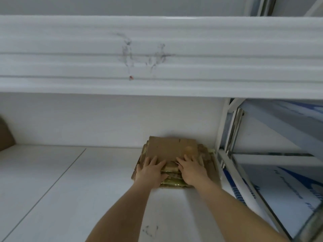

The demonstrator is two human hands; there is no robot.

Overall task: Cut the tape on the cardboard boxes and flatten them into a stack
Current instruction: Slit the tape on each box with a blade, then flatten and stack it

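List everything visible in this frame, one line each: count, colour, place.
flattened cardboard stack: one pile, brown, on the floor against the wall, beside the rack
cardboard piece: one, brown, far left edge, partly cut off
metal rack: one, white frame, right side
wall ledge: one, white, scuffed, above the stack
floor: white
left hand: flat on the stack's near left
right hand: flat on the stack's near right

Stack of flattened brown cardboard boxes point(172, 149), lower centre-right of frame, lying flat on the white floor against the wall. Edges uneven, layers stick out at sides. Top sheet plain w/ a few marks. Near edge shows shiny yellowish tape point(172, 182).
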